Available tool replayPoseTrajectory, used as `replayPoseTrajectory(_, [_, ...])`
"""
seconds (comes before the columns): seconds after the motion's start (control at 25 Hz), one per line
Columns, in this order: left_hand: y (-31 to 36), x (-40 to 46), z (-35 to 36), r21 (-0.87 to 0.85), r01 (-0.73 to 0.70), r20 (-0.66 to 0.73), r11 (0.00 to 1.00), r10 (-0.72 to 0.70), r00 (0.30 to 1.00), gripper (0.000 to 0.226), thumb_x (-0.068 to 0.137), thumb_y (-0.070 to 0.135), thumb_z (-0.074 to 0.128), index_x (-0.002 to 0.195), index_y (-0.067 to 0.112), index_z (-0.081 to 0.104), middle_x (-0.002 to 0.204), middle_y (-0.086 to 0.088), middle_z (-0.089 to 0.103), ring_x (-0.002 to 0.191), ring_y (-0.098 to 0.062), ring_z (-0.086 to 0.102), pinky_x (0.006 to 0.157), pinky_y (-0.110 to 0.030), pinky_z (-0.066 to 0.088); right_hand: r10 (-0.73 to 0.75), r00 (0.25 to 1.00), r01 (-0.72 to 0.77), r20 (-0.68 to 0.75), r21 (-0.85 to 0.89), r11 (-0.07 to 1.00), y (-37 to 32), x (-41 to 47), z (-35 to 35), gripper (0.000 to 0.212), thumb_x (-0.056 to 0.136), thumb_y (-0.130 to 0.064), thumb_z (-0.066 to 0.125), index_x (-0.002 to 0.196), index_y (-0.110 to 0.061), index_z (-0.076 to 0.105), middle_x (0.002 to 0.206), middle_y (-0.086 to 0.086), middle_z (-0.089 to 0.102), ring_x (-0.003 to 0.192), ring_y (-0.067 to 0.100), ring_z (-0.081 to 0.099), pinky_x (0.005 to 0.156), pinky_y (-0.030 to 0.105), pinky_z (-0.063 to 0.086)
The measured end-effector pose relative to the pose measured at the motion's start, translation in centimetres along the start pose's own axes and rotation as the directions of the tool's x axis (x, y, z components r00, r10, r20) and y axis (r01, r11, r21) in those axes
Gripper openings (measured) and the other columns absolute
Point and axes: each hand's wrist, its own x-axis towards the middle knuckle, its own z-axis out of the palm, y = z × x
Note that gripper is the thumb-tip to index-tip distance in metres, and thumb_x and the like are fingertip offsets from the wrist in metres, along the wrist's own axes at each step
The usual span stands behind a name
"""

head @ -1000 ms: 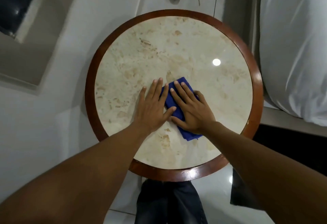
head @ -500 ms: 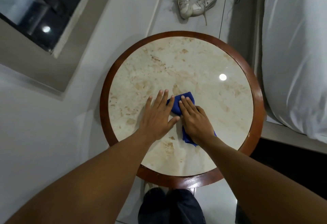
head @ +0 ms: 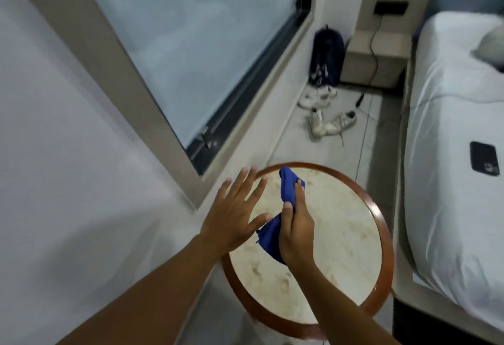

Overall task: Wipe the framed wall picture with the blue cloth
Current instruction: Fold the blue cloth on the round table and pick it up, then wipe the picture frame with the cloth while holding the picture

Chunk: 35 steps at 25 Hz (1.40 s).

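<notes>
My right hand (head: pixel 297 228) is closed around the blue cloth (head: pixel 289 190), holding it lifted above the round marble-topped table (head: pixel 346 238). The cloth sticks out above my fingers and hangs below my palm. Just left of the cloth, my left hand (head: pixel 234 213) is raised with fingers spread and holds nothing; its thumb is close to the cloth's lower part. No framed wall picture is in view.
A large window (head: pixel 191 39) with a dark frame fills the wall on the left. A bed (head: pixel 452 154) with white sheets and a black phone (head: pixel 485 160) stands at the right. White shoes (head: pixel 327 118), a dark backpack (head: pixel 326 58), a cable and a low cabinet (head: pixel 373 57) lie beyond the table.
Both hands lifted off the tabletop. My right hand has gathered the cloth and raised it; my left hand has come away open. The view tilted up toward the window and floor.
</notes>
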Motion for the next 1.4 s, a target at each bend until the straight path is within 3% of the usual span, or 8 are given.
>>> replayPoseTrajectory(0.24, [-3.0, -9.3, -22.1, 0.135, 0.192, -0.322, 0.972, -0.140, 0.936, 0.079, 0.094, 0.069, 0.010, 0.159, 0.026, -0.001, 0.168, -0.005, -0.005, 0.156, -0.024, -0.004, 0.124, -0.047, 0.011, -0.207, 0.975, 0.221, -0.080, 0.234, 0.947, -21.8, -2.8, 0.8, 0.048, 0.105, -0.035, 0.027, 0.153, -0.029, 0.024, 0.074, 0.001, 0.057, 0.065, 0.004, 0.057, 0.068, 0.027, 0.048])
replayPoseTrajectory(0.36, [-4.3, -15.8, -31.8, 0.283, 0.293, -0.513, 0.914, -0.114, 0.851, 0.079, 0.095, 0.069, 0.013, 0.159, 0.022, 0.012, 0.167, -0.011, 0.011, 0.154, -0.028, 0.011, 0.123, -0.052, 0.018, -0.243, 0.966, 0.257, -0.086, 0.373, 0.892, -32.2, -6.7, 2.9, 0.047, 0.106, -0.031, 0.027, 0.153, -0.031, 0.025, 0.100, 0.009, 0.069, 0.084, 0.009, 0.065, 0.079, 0.027, 0.051])
replayPoseTrajectory(0.52, [-6.8, -27.0, -41.6, 0.372, 0.457, -0.683, 0.808, -0.095, 0.724, 0.081, 0.096, 0.069, 0.026, 0.159, 0.019, 0.018, 0.168, -0.012, 0.009, 0.155, -0.029, 0.008, 0.123, -0.052, 0.010, -0.263, 0.960, 0.273, -0.102, 0.570, 0.775, -44.2, -14.8, 6.3, 0.042, 0.105, -0.026, 0.030, 0.146, -0.033, 0.037, 0.066, -0.014, 0.057, 0.059, -0.003, 0.058, 0.057, 0.006, 0.044])
replayPoseTrajectory(0.68, [-10.7, -38.8, -51.2, 0.424, 0.626, -0.784, 0.654, -0.081, 0.616, 0.086, 0.092, 0.072, 0.029, 0.159, 0.021, 0.015, 0.168, -0.012, 0.005, 0.155, -0.030, 0.003, 0.122, -0.053, 0.006, -0.171, 0.985, 0.105, 0.023, 0.706, 0.701, -54.6, -21.5, 10.8, 0.049, 0.105, -0.029, 0.032, 0.152, -0.019, 0.030, 0.099, -0.020, 0.059, 0.077, -0.024, 0.057, 0.065, -0.002, 0.042])
replayPoseTrajectory(0.76, [-13.2, -43.8, -55.6, 0.432, 0.712, -0.822, 0.554, -0.084, 0.564, 0.087, 0.090, 0.071, 0.032, 0.159, 0.020, 0.015, 0.168, -0.014, 0.007, 0.155, -0.031, 0.006, 0.121, -0.054, 0.007, -0.120, 0.991, 0.049, 0.050, 0.713, 0.700, -58.7, -22.7, 12.7, 0.050, 0.105, -0.032, 0.031, 0.153, -0.019, 0.028, 0.124, -0.003, 0.061, 0.106, -0.002, 0.062, 0.090, 0.017, 0.050])
replayPoseTrajectory(0.88, [-16.5, -49.6, -60.3, 0.457, 0.790, -0.820, 0.409, -0.150, 0.552, 0.091, 0.090, 0.073, 0.031, 0.159, 0.017, 0.010, 0.168, -0.015, -0.002, 0.155, -0.032, -0.001, 0.122, -0.055, 0.008, -0.017, 0.997, -0.035, 0.075, 0.636, 0.771, -62.5, -22.3, 14.6, 0.050, 0.105, -0.031, 0.029, 0.153, -0.015, 0.027, 0.149, 0.013, 0.045, 0.127, 0.035, 0.051, 0.106, 0.045, 0.041])
replayPoseTrajectory(1.0, [-18.0, -50.1, -61.3, 0.554, 0.747, -0.765, 0.367, -0.129, 0.631, 0.094, 0.090, 0.075, 0.031, 0.160, 0.017, 0.005, 0.168, -0.013, -0.006, 0.155, -0.031, -0.006, 0.124, -0.055, 0.006, -0.016, 0.999, -0.008, 0.048, 0.470, 0.883, -63.7, -21.4, 16.5, 0.053, 0.106, -0.030, 0.026, 0.154, -0.009, 0.021, 0.163, 0.009, 0.022, 0.146, 0.030, 0.029, 0.113, 0.048, 0.028])
replayPoseTrajectory(1.4, [-18.1, -49.9, -64.2, 0.534, 0.787, -0.808, 0.308, -0.087, 0.583, 0.099, 0.084, 0.081, 0.021, 0.159, 0.020, 0.002, 0.168, -0.011, -0.008, 0.155, -0.032, -0.006, 0.122, -0.059, 0.001, -0.014, 0.997, -0.010, 0.073, 0.321, 0.947, -64.1, -20.6, 18.7, 0.081, 0.097, -0.061, 0.020, 0.156, -0.008, 0.004, 0.166, 0.010, 0.004, 0.152, 0.025, 0.005, 0.118, 0.049, 0.009])
